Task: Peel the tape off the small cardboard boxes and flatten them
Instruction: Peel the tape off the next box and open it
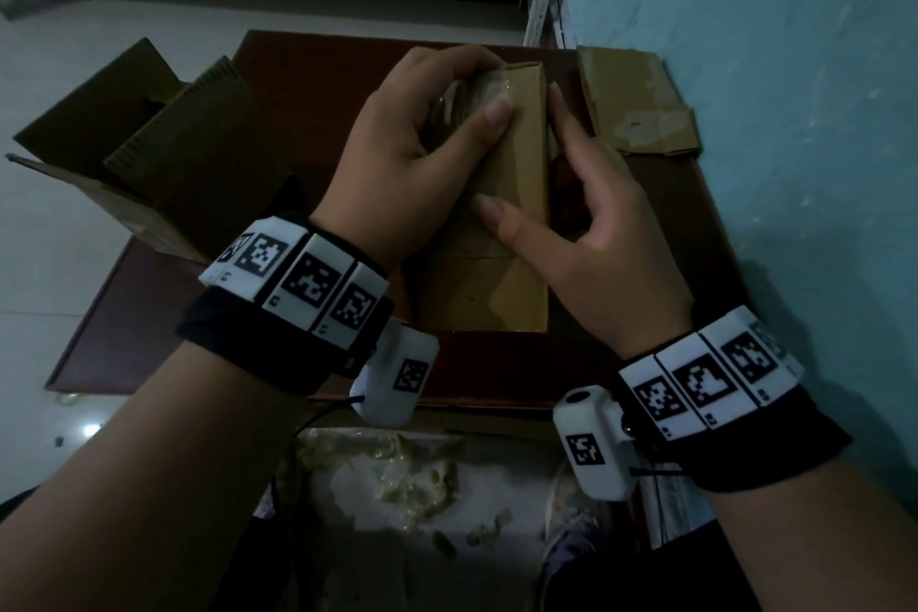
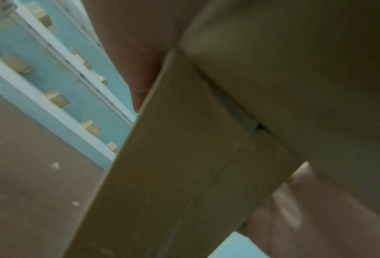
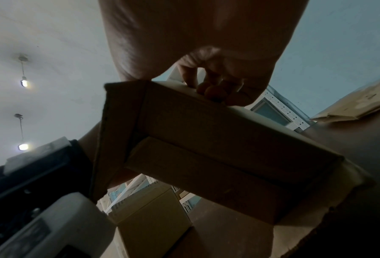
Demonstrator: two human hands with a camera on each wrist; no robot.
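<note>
No readable text anywhere; only coded square markers on the wristbands, perhaps with tiny illegible characters.

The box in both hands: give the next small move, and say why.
Probably pull the wad of tape that the left hand pinches farther off the box, while the right hand steadies it. The box isn't flattened yet.

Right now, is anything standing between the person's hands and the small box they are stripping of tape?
Nothing visible does. The left hand already pinches the tape at the far end of the small cardboard box, and the right hand grips its side.
</note>
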